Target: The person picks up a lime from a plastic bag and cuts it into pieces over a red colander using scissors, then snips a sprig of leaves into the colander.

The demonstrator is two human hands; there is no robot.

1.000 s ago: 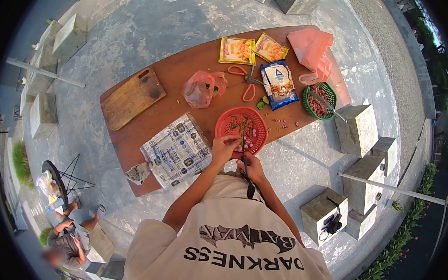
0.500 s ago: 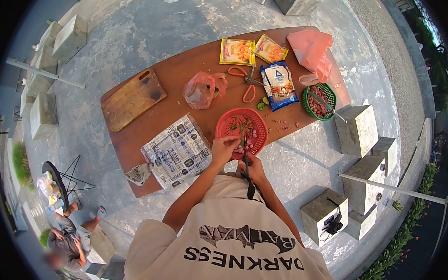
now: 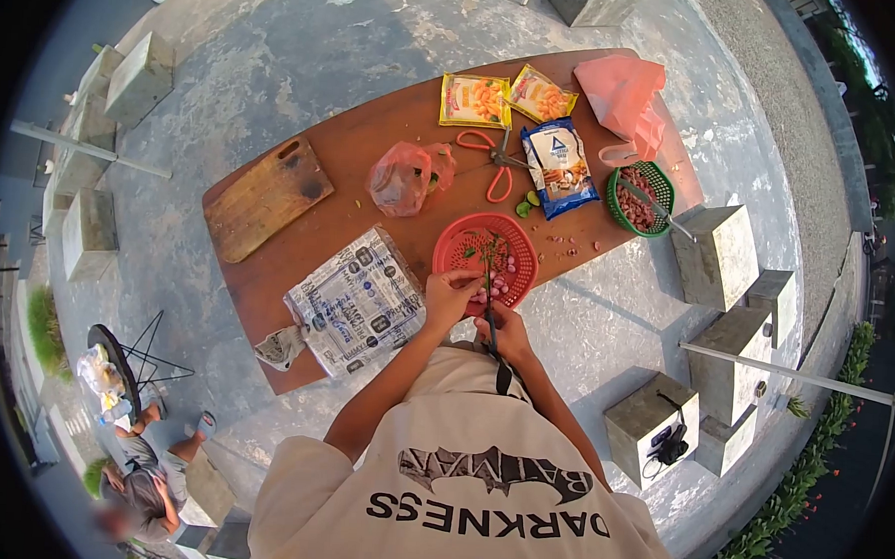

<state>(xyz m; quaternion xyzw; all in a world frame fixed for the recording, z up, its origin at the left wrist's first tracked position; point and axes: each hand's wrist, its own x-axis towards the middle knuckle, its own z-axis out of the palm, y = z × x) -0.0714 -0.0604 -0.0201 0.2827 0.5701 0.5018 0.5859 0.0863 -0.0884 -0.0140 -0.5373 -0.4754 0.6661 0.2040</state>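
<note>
The fingers (image 3: 464,283) of the left hand (image 3: 451,298) are pressed together. They seem to pinch a thin green stalk (image 3: 487,263) at the near edge of the round red plastic basket (image 3: 447,248). The right hand (image 3: 506,332) is closed around what looks like a long dark knife (image 3: 489,316). Its tip points at the stalk, just beside the left fingers.

The sharp edge is very close to those fingers, so a slip could cut them. The red basket sits at the near edge of the brown wooden worktop (image 3: 353,146). A hard push could tip it off and spill the small pink pieces (image 3: 504,280) inside. The folded newspaper bundle (image 3: 357,304) also hangs over that edge and could slide down.

Farther away lie the orange-handled scissors (image 3: 493,178) and the small green basket (image 3: 661,192).

Since a second ago both hands have hardly moved, and the stalk and knife are in the same place. Only the whole view has slid a tiny bit.
</note>
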